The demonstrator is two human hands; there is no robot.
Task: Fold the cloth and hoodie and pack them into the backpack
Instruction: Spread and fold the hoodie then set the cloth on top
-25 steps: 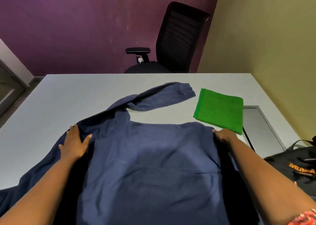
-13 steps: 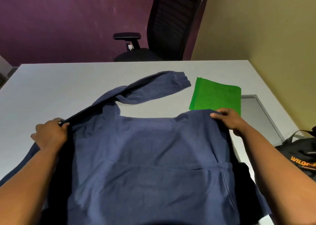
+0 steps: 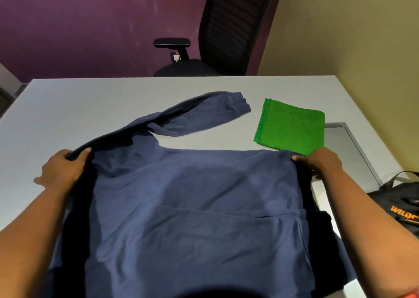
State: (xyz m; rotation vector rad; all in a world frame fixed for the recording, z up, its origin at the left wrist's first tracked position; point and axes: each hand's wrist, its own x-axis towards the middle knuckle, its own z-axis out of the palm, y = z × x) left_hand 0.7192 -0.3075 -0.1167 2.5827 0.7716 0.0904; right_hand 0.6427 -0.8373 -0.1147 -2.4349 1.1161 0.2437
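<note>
Head view: blue hoodie (image 3: pixel 192 207) is gripped at both shoulders, left hand (image 3: pixel 60 169) and right hand (image 3: pixel 322 162) fingers clamped on fabric; one sleeve is spread across the table (image 3: pixel 90 107).

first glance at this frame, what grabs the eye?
The blue hoodie fills the near half of the white table, with the left hand and right hand gripping its far corners. Just beyond the right hand lies a bright green folded cloth. A black backpack with orange lettering sits at the right edge.
</note>
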